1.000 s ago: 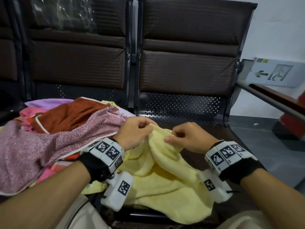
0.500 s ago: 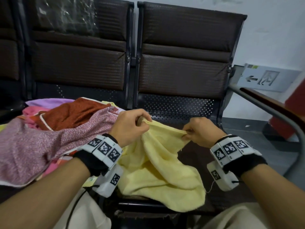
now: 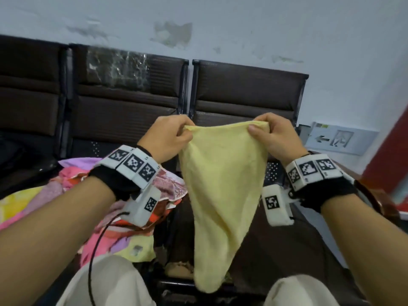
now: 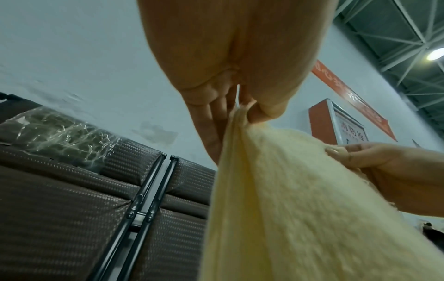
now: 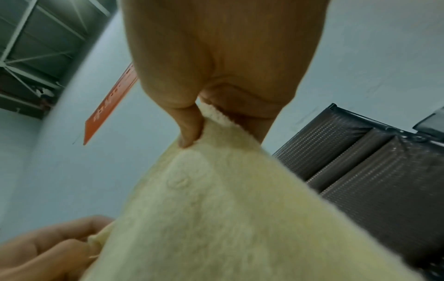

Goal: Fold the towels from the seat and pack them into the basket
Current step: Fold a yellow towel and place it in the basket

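In the head view alone, towel pile [image 3: 66,195] lies left while each hand's grip pinches the yellow towel [image 3: 223,182].

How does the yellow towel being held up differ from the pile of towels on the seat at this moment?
The yellow towel hangs in the air, pinched along its top edge by the left hand and right hand; the pile of towels lies on the seat with neither hand on it. The yellow towel is one plain colour; the pile mixes pink, purple, yellow and patterned cloth. Neither is folded yet.
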A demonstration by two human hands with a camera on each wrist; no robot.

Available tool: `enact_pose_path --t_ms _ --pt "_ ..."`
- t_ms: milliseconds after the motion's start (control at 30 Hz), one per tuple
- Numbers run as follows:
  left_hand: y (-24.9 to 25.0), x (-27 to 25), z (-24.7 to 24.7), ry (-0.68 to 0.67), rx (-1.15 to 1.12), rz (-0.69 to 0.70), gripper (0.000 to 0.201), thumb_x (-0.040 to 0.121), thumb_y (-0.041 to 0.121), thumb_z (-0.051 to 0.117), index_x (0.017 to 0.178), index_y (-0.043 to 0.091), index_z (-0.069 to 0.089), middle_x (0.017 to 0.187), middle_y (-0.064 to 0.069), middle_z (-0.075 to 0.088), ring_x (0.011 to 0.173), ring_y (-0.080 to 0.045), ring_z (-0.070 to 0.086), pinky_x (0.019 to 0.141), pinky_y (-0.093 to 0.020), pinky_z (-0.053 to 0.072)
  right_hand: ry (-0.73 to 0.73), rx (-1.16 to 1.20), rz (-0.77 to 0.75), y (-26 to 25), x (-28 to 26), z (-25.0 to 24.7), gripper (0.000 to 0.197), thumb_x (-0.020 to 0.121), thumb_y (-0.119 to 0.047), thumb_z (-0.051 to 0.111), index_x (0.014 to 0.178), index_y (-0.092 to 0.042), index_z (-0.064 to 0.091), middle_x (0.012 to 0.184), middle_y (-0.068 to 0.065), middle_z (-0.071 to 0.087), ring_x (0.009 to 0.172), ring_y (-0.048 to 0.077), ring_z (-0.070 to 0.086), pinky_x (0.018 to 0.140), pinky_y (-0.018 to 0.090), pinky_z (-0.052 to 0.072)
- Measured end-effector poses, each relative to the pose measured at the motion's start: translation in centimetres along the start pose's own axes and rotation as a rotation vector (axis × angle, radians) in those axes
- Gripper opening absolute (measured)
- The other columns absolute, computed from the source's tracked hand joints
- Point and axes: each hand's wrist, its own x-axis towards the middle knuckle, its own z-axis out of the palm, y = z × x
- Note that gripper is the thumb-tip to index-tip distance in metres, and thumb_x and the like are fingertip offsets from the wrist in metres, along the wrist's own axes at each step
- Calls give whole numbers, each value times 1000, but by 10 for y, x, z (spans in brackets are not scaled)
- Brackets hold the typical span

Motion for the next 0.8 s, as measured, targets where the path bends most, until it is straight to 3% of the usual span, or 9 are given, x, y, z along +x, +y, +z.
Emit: enact_pose_path --t_ms 100,233,367,467,633,733,800 --pt "-1 22 5 -49 33 -47 17 84 11 54 95 15 66 79 -1 63 71 -14 54 66 -24 40 24 -143 25 2 16 0 10 86 -24 67 91 -16 69 84 1 67 77 10 58 70 23 41" --pt "10 48 17 14 -8 -71 21 89 8 49 102 9 64 85 -3 59 79 -15 50 68 -22 33 150 -147 53 0 31 -5 19 86 -27 68 97 -11 71 85 -1 66 81 11 58 68 21 41" --pt "24 43 20 147 -152 -45 25 87 2 44 101 7 64 94 -3 62 86 -13 52 71 -17 33 212 -55 0 -4 13 -9 12 86 -23 68 92 -14 68 80 -3 63 71 4 55 61 9 41" --pt "26 5 30 129 -263 -90 26 86 1 44 99 9 65 98 -4 65 89 -13 55 73 -19 37 85 1 41 3 -31 -6 5 87 -19 67 89 -15 65 77 -5 63 68 -1 55 61 10 42" --pt "14 -91 60 -35 -364 -209 30 86 -3 41 98 14 63 95 2 64 84 -8 58 73 -16 43 -81 14 151 27 -133 12 4 85 -15 68 85 -17 65 73 -12 62 63 -13 54 61 5 39" --pt "1 -146 79 -165 -407 -224 30 88 -3 45 98 18 62 98 4 66 96 -9 60 88 -25 46 -143 44 248 42 -183 24 3 84 -17 70 84 -19 68 76 -10 67 67 -10 57 63 8 43" --pt "-7 -174 91 -253 -403 -252 29 90 4 47 95 29 62 92 9 66 86 -5 60 81 -26 46 -167 80 322 54 -205 32 3 83 -20 71 85 -18 71 77 -6 70 70 -4 60 65 14 48"
